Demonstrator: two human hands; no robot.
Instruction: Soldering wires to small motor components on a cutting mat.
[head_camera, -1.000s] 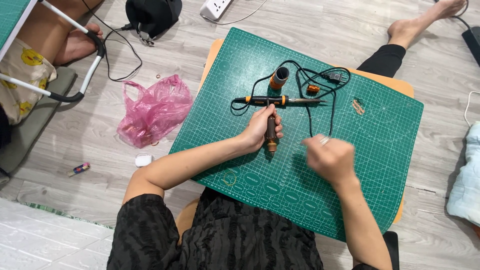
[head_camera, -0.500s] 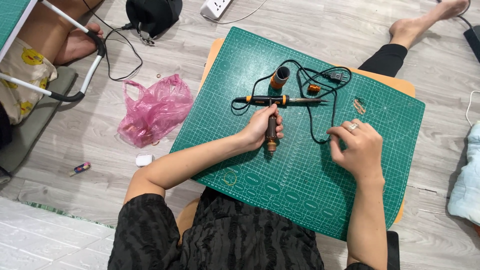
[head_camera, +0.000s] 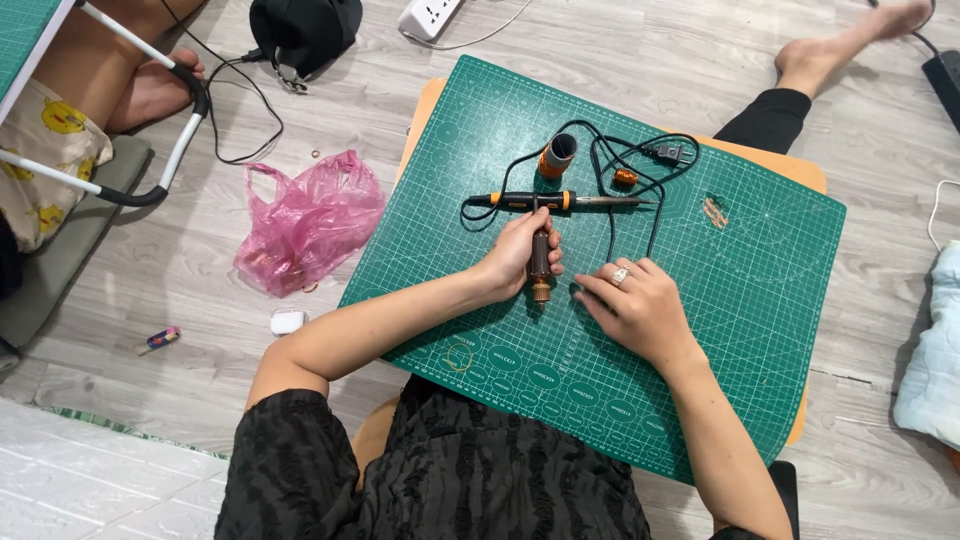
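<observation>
My left hand (head_camera: 517, 255) is closed around a short brown and copper handle piece (head_camera: 541, 272) that stands on the green cutting mat (head_camera: 740, 300). Just beyond it lies a black and orange soldering iron (head_camera: 545, 201) with its black cord (head_camera: 640, 170) looped behind. My right hand (head_camera: 632, 305) rests flat on the mat right of the handle piece, fingers spread, a ring on one finger, holding nothing. An orange and black cylinder (head_camera: 557, 156) and a small orange part (head_camera: 625, 178) lie farther back.
A pink plastic bag (head_camera: 305, 225) lies on the wood floor left of the mat. A white power strip (head_camera: 430, 15) and a black object (head_camera: 300, 30) sit at the top. Another person's leg (head_camera: 840, 50) and foot are at the upper right. A small white item (head_camera: 287, 321) lies near the bag.
My right hand moved left and down across the mat, from near the cord to flat beside the handle piece. My left hand kept its grip.
</observation>
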